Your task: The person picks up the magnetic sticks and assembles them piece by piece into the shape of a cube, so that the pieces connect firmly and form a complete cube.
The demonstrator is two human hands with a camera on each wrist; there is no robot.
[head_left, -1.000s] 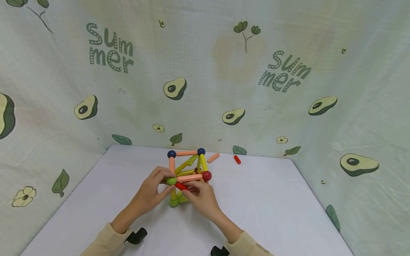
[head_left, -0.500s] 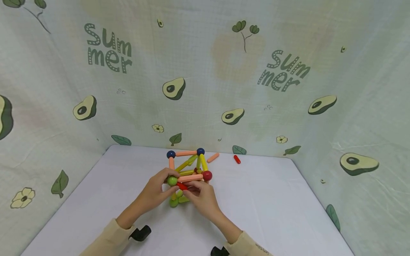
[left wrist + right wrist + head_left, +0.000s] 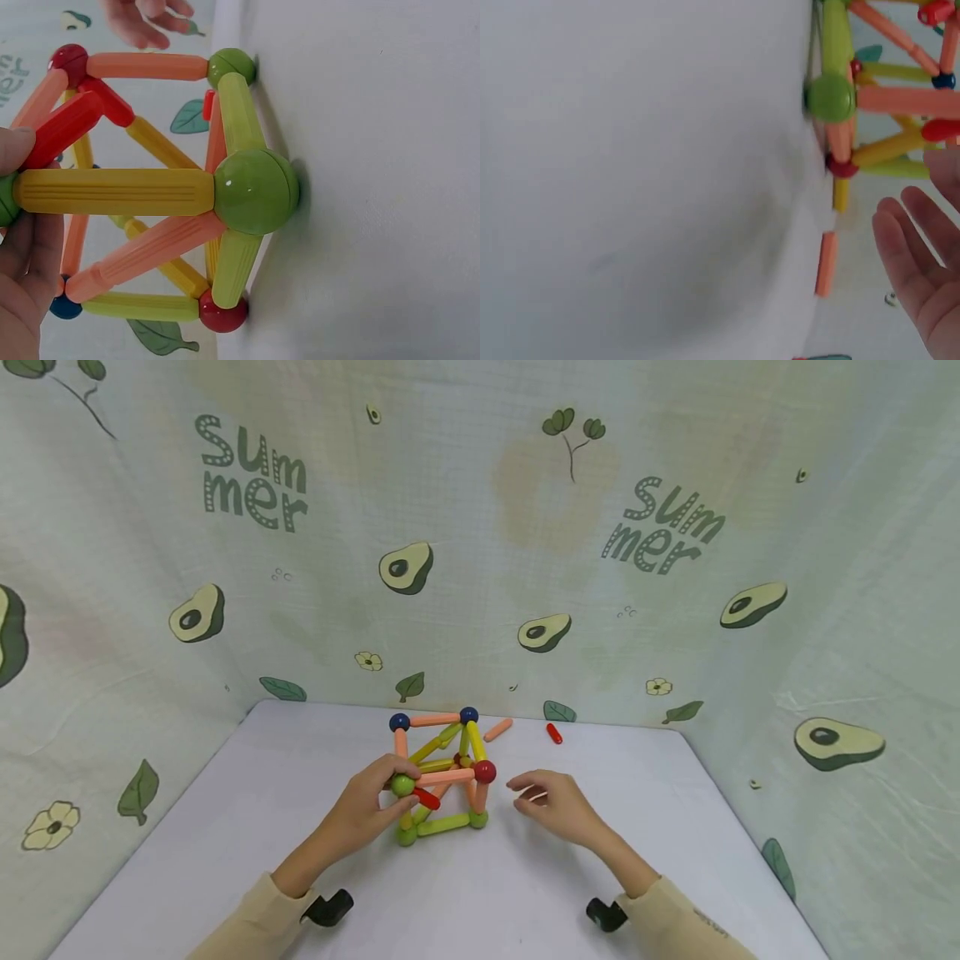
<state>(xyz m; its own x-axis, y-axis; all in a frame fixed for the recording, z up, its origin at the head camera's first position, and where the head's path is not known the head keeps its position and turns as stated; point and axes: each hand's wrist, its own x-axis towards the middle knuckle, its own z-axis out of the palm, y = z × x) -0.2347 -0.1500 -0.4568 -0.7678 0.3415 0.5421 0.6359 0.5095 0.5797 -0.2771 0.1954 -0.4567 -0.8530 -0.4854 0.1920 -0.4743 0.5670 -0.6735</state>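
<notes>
A cube-like frame of magnetic rods and balls [image 3: 446,777] stands on the table. My left hand [image 3: 372,797] grips the green ball [image 3: 403,785] at its upper front left corner, fingers behind and thumb in front. From this ball a short red rod [image 3: 427,798] sticks out, its far end free in the head view. In the left wrist view the thumb lies beside that red rod [image 3: 66,129], over a yellow upright rod [image 3: 112,191]. To the right of the frame, my right hand [image 3: 558,806] hovers with loosely bent fingers and holds nothing.
Behind the frame lie a loose salmon rod [image 3: 498,730] and, farther right, a loose red rod [image 3: 554,733]. The white table [image 3: 675,860] meets a printed cloth backdrop [image 3: 480,527] at the back and sides.
My right hand has let go of the red rod and moved right, away from the frame. My left hand stays at the green ball.
</notes>
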